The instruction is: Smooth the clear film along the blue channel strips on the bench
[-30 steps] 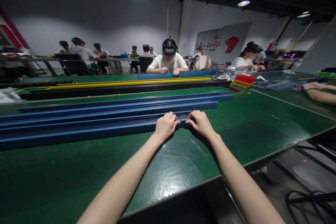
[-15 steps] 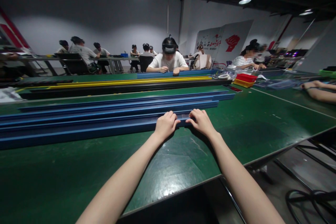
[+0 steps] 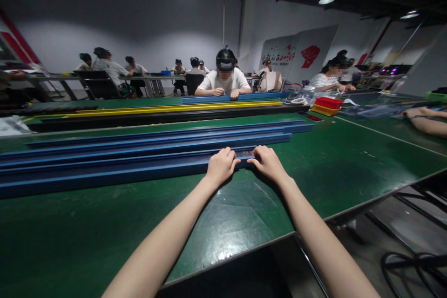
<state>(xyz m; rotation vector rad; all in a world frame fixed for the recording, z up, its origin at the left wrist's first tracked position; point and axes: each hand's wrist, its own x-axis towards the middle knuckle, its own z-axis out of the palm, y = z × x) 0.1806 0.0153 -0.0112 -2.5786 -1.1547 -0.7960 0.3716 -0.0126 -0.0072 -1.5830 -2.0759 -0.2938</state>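
A long blue channel-shaped strip [image 3: 139, 170] lies nearest me on the green table [image 3: 223, 214], running off to the left. Near its right end, my left hand [image 3: 222, 165] grips it, thumb on the near wall and fingers curled over the top. My right hand [image 3: 266, 162] wraps the end of the same strip in a mirrored hold, a short gap from the left. The fingertips of both hands are hidden behind the strip. Just beyond lie more blue strips [image 3: 244, 139], roughly parallel.
Farther across are yellow strips [image 3: 174, 108] and black strips [image 3: 195, 115]. A red tray [image 3: 328, 103] sits at the back right. A co-worker [image 3: 225, 79] faces me across the table; another person's arm [image 3: 428, 121] rests at the right. The table's near edge [image 3: 258, 244] runs below my forearms.
Both hands stay in the same hold on the blue strip. The strips have not visibly moved; only a very slight shift of the view shows.
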